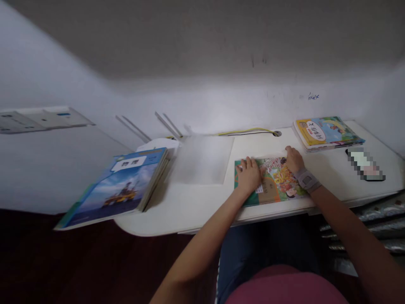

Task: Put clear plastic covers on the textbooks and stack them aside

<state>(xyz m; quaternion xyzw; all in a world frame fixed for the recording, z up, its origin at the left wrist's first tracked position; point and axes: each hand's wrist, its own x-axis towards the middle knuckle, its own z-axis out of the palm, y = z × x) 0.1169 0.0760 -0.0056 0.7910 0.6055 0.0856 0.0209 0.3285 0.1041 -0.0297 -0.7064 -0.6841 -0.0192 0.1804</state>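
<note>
A picture book (274, 179) with a colourful illustrated cover lies near the front edge of the white desk. My left hand (249, 175) rests on its left part with the fingers stretched out over the cover. At the book's upper right corner is my right hand (294, 160), its fingers curled together; whatever may be between them is hidden. A grey band with a watch-like face (306, 180) sits on my right wrist. To the left of the book, a clear plastic sheet (204, 162) lies flat on the desk.
A stack of books with a blue cover (126, 185) overhangs the desk's left edge. At the back right lies another stack of books (327, 131); a phone (365, 164) is in front of it. A yellow cable (243, 131) runs along the wall into a desk hole (277, 134).
</note>
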